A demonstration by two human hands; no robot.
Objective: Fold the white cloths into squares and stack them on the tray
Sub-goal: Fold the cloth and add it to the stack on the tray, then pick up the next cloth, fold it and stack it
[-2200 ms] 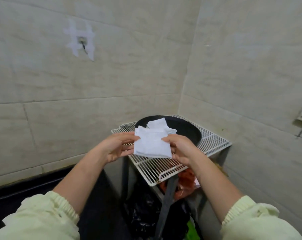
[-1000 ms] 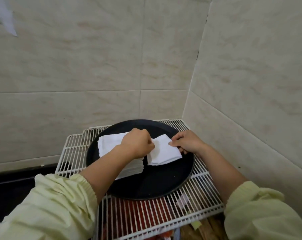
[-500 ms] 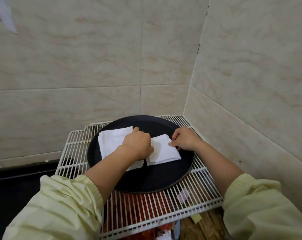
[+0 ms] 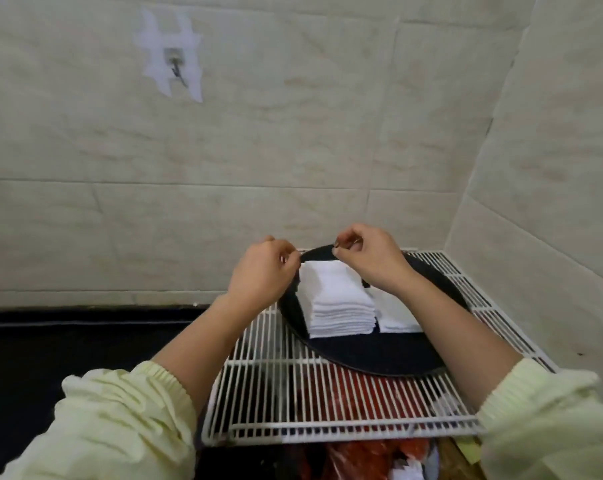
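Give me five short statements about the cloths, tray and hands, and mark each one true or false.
1. The stack of folded cloths sits on a round black tray. True.
2. The tray rests on a wooden table. False: on a white wire rack.
3. Both hands are above the tray's far edge. True: left hand, right hand.
4. The sleeves are dark blue. False: pale yellow-green.
5. The right hand presses flat on the stack. False: it is raised, fingers curled.

second cloth pile [image 4: 395, 315] half hidden behind right forearm, tray [image 4: 379, 358] far rim covered by hands
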